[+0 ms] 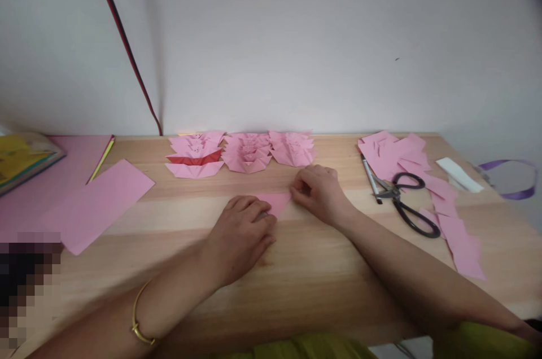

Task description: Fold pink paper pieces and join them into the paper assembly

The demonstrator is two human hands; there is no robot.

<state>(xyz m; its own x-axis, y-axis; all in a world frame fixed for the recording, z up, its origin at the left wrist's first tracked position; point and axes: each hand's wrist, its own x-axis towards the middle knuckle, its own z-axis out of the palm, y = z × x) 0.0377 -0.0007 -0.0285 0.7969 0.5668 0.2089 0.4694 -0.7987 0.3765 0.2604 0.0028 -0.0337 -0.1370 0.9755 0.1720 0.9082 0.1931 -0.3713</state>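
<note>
A small folded piece of pink paper (pixel 275 202) lies flat on the wooden table between my two hands. My left hand (pixel 245 235) rests over its left part, with bent fingers pressed together on the paper and tabletop. At the paper's right corner is my right hand (pixel 315 192), its fingers curled in a pinch; the fingertips hide what they hold. Just beyond the hands stand rows of folded pink paper shapes (pixel 248 158), with one red folded shape (pixel 199 159) in the left row.
Black-handled scissors (pixel 396 195), a pen (pixel 371 179) and scattered pink pieces (pixel 459 240) lie right, near a white strip (pixel 459 174) and purple strap (pixel 514 198). Left are a pink sheet (pixel 110 201), a yellow pencil (pixel 101 160) and a book (pixel 25 161). A wall rises behind.
</note>
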